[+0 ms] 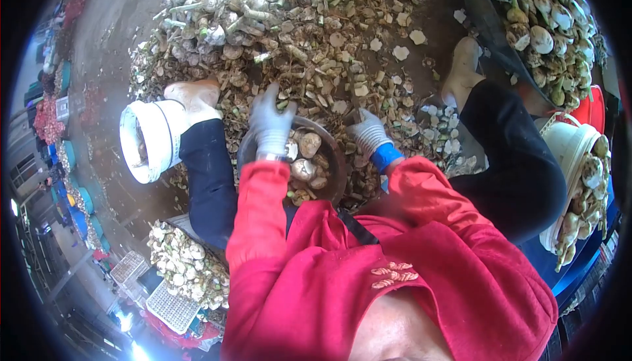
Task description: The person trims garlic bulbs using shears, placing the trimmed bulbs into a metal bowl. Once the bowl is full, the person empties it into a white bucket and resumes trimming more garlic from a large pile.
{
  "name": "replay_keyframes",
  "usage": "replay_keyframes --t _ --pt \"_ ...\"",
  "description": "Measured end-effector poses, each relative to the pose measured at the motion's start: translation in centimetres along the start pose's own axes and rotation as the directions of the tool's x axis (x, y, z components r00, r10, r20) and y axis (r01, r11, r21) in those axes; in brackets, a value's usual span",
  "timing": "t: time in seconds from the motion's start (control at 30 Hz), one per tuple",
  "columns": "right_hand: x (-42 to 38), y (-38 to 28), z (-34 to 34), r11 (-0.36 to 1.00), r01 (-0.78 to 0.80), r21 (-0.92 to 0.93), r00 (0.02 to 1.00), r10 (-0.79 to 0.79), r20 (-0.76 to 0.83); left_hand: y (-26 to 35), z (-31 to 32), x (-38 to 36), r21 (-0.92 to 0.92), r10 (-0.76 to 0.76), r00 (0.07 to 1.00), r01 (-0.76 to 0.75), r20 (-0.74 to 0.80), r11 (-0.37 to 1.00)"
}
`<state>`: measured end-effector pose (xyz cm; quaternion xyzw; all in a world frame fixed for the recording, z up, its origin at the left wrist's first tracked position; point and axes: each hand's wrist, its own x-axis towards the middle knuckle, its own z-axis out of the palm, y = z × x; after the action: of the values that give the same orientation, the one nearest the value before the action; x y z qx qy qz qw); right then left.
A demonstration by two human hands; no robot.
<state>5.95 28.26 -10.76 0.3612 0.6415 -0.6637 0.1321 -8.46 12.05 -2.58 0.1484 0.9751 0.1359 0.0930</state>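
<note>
My left hand, in a pale work glove, is over the left rim of a dark round bowl. Its fingers stretch out apart at the edge of a heap of garlic stem trimmings. Several whole garlic bulbs lie inside the bowl. To the right of the bowl is my right hand, gloved, with a blue band at the wrist. The right fingers are curled near the trimmings; whatever they hold, if anything, is too small or hidden to name.
Untrimmed garlic is heaped at the far left. A white bucket lies tilted by my left foot. More garlic fills a sack at upper right and tops a white bucket at right. A white crate stands at lower left.
</note>
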Motion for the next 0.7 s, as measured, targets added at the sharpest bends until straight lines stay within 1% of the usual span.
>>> replay_keyframes --t 0.07,0.13,0.17,0.2,0.23,0.27,0.3,0.33,0.37,0.4,0.47,0.5,0.53,0.57,0.6,0.63,0.67,0.7 --pt "0.3 0.0 0.4 0.999 -0.039 0.002 0.999 0.039 0.035 0.8 3.5 4.1 0.187 0.103 0.994 -0.094 -0.038 0.978" --pt "-0.6 -2.3 0.0 0.998 -0.045 0.036 0.997 0.043 0.067 0.4 6.1 8.1 0.235 -0.001 0.985 -0.04 0.173 0.971" --pt "-0.7 -2.8 -0.1 0.997 -0.056 0.049 0.996 0.053 0.072 0.2 6.7 9.2 0.265 -0.057 0.959 -0.019 0.277 0.964" --pt "-0.9 -2.8 -0.3 0.995 -0.072 0.062 0.995 0.067 0.079 -0.4 7.1 9.5 0.115 -0.09 0.983 0.072 0.161 0.991" --pt "-0.2 -1.7 -0.1 0.992 -0.066 0.111 0.996 0.059 0.067 -1.1 7.0 9.2 -0.094 -0.147 0.987 0.153 0.072 0.984" --pt "-0.1 -2.2 -0.1 0.965 -0.07 0.251 0.996 0.055 0.067 -1.2 5.9 8.3 -0.3 -0.222 0.975 0.209 -0.01 0.931" --pt "-0.2 -2.7 0.0 0.945 -0.089 0.315 0.996 0.079 0.046 -1.2 4.8 7.2 -0.571 -0.322 0.94 0.326 0.111 0.753" --pt "-0.8 -4.4 -0.1 0.921 -0.107 0.376 0.994 0.104 0.028 -0.7 3.2 5.4 -0.816 -0.344 0.917 0.353 0.203 0.458" --pt "-1.1 -5.4 -0.3 0.899 -0.094 0.427 0.995 0.078 0.054 -0.8 1.8 3.5 -0.892 -0.292 0.908 0.376 0.3 0.252" --pt "-1.4 -5.9 0.0 0.836 -0.048 0.547 0.998 0.019 0.06 -0.9 0.5 1.5 -0.917 -0.219 0.898 0.397 0.381 0.031" --pt "-1.9 -6.4 0.8 0.661 0.036 0.749 0.994 -0.102 0.043 -0.9 -1.0 -2.2 -0.873 -0.052 0.888 0.436 0.456 -0.22" --pt "-1.9 -6.4 0.6 0.672 -0.049 0.739 0.98 -0.111 0.166 -0.2 -1.6 -4.3 -0.856 0.02 0.887 0.451 0.461 -0.253" --pt "-2.4 -6.7 0.2 0.722 -0.065 0.688 0.966 -0.128 0.225 0.4 -2.1 -6.2 -0.838 0.091 0.883 0.466 0.46 -0.283" --pt "-3.0 -7.7 -0.3 0.769 -0.075 0.635 0.948 -0.142 0.284 -0.1 -2.5 -7.4 -0.802 0.16 0.837 0.547 0.524 -0.24" --pt "-3.8 -8.6 -0.8 0.811 -0.083 0.579 0.927 -0.15 0.343 -0.4 -2.5 -8.5 -0.863 0.091 0.86 0.505 0.502 -0.011" --pt "-4.7 -9.6 -1.3 0.843 -0.038 0.536 0.894 -0.21 0.395 -0.7 -2.3 -9.6 -0.867 0.03 0.886 0.446 0.463 0.222" --pt "-5.6 -10.1 -1.6 0.896 0.022 0.443 0.878 -0.229 0.42 0.7 -3.4 -10.2 -0.814 -0.022 0.912 0.376 0.41 0.443" --pt "-6.5 -10.5 -1.6 0.935 0.082 0.344 0.86 -0.241 0.45 2.1 -4.7 -10.8 -0.843 0.086 0.947 0.23 0.308 0.486"
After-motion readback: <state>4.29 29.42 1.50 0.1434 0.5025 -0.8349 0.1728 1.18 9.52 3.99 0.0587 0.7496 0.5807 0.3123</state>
